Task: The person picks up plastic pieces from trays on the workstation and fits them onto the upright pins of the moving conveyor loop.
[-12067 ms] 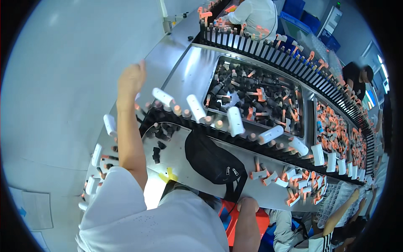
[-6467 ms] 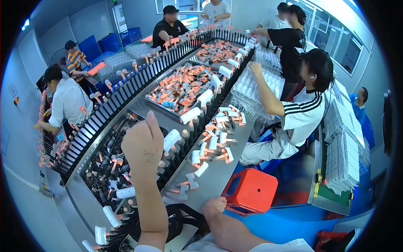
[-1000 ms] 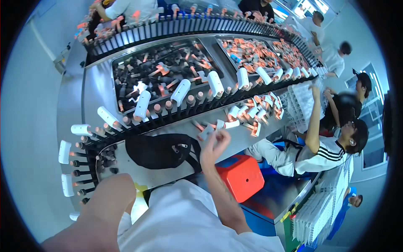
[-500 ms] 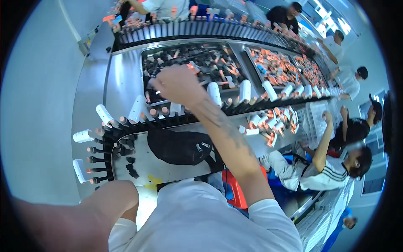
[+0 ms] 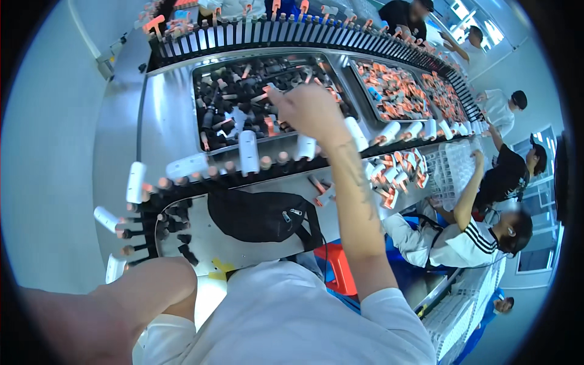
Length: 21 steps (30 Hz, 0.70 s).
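Right hand (image 5: 310, 109) over the tray (image 5: 207, 146) of jumbled black tubes (image 5: 228, 106), grip unclear; left hand unseen.

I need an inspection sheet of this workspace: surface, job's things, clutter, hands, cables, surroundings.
Surface: steel table, shiny, with sunken trays.
Job's things: tray of dark small parts; white caps on a black peg conveyor.
Clutter: black bag; loose orange-white pieces.
Hands: right hand over the dark tray, grip unclear; left hand out of view, only the arm shows.
Cables: nothing seen.
Surroundings: seated co-workers; red stool.
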Motion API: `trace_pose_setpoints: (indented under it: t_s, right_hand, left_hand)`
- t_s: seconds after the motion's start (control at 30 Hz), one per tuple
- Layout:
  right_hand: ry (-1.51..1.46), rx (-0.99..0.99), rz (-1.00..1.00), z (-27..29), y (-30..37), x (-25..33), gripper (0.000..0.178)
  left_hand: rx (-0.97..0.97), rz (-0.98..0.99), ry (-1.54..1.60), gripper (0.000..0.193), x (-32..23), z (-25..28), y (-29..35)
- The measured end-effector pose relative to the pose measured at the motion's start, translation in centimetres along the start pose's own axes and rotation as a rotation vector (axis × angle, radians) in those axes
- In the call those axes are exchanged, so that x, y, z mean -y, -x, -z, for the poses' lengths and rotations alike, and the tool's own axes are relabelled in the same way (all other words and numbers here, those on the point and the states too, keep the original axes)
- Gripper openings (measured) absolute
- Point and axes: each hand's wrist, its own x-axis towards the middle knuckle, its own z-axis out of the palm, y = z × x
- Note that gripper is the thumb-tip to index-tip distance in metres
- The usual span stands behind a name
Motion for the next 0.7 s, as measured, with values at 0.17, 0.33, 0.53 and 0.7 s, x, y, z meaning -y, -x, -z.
trace_pose_setpoints:
  t_s: [0.17, 0.33, 0.53, 0.7]
  right_hand:
    - [0.134, -0.216, 0.358, -4.0, -1.6, 0.3, 0.05]
    - [0.109, -0.124, 0.158, -1.4, 0.9, -2.6, 0.047]
    - [-0.097, -0.155, 0.256, -0.5, 0.2, 0.6, 0.038]
    - [0.079, 0.069, -0.164, -3.8, 1.1, -8.7, 0.053]
  left_hand:
    - [-0.01, 0.056, -0.043, 0.052, 4.9, -4.4, -2.6]
    - [-0.06, 0.129, 0.052, 0.054, 3.4, -0.7, 1.2]
    - [-0.06, 0.17, -0.003, 0.056, 14.0, -12.7, -5.3]
    - [0.077, 0.309, -0.138, 0.056, 21.1, -17.8, -7.9]
